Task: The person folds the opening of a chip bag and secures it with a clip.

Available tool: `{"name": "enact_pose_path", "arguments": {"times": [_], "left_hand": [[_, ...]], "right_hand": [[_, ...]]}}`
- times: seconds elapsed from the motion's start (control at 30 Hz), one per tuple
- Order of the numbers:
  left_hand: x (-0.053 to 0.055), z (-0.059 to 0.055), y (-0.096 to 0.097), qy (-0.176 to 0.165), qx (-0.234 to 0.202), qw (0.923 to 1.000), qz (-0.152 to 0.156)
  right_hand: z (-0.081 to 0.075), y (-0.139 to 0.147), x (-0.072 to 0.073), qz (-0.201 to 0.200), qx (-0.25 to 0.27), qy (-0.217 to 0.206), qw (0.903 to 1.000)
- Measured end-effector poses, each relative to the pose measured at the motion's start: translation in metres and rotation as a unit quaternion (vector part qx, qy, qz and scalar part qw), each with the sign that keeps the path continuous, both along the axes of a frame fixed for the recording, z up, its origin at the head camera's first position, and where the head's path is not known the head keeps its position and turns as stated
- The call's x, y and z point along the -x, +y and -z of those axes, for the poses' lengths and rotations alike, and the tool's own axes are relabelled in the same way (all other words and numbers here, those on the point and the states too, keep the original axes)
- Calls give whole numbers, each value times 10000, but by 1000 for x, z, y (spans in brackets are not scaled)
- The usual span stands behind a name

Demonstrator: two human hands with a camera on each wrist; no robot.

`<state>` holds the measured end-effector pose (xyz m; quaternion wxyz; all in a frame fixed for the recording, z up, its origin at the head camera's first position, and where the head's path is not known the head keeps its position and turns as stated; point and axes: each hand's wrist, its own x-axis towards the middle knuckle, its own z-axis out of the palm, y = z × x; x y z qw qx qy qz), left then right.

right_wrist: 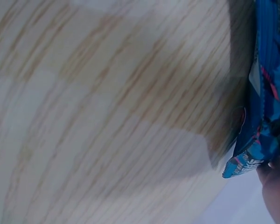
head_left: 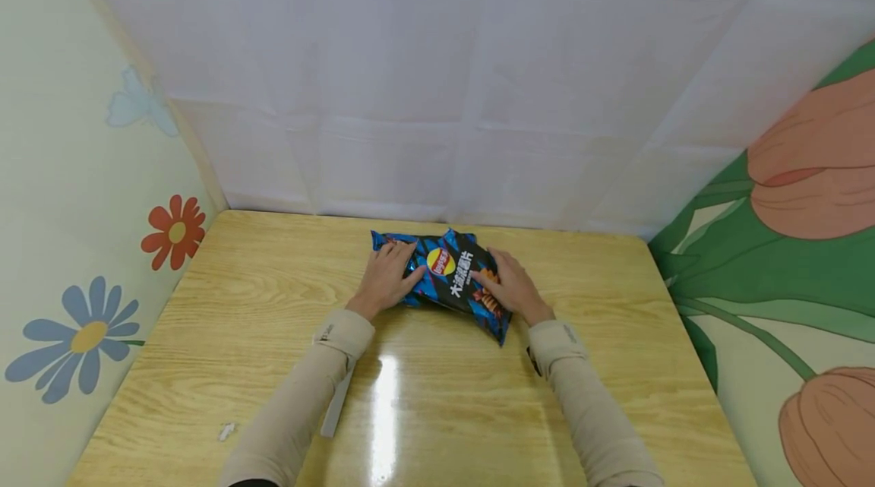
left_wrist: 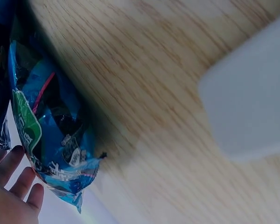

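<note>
Two blue-and-black bags of potato chips lie overlapping near the table's back edge. The upper bag (head_left: 456,274) is slanted, its yellow-and-red logo face up, with its right end pointing toward the near side. Beneath it the lower bag (left_wrist: 58,121) shows a green label in the left wrist view; much of it is hidden in the head view. My left hand (head_left: 384,278) rests on the left end of the lower bag, fingers extended, thumb beside the upper bag. My right hand (head_left: 516,286) grips the upper bag's right end, thumb across its front.
A narrow light-grey object (head_left: 337,405) lies on the wooden table (head_left: 588,411), partly under the left forearm. A small white scrap (head_left: 227,431) is at the near left. Behind the table hangs a white sheet (head_left: 410,77); painted walls stand on both sides.
</note>
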<state>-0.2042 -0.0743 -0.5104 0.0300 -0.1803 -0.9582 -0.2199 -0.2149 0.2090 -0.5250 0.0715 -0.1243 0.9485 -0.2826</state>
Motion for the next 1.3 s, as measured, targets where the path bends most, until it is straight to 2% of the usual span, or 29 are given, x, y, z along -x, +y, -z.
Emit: {"name": "enact_pose_path", "arguments": {"times": [0.77, 1.03, 1.3], "left_hand": [[-1, 1, 6, 28, -209, 9997, -96], [-2, -1, 9, -16, -444, 9989, -124], [-2, -1, 10, 49, -721, 9974, -44]], "right_hand": [[0, -2, -1, 42, -78, 257, 9996], [2, 0, -2, 98, -106, 413, 9990], [-1, 1, -9, 193, -32, 439, 9988]]}}
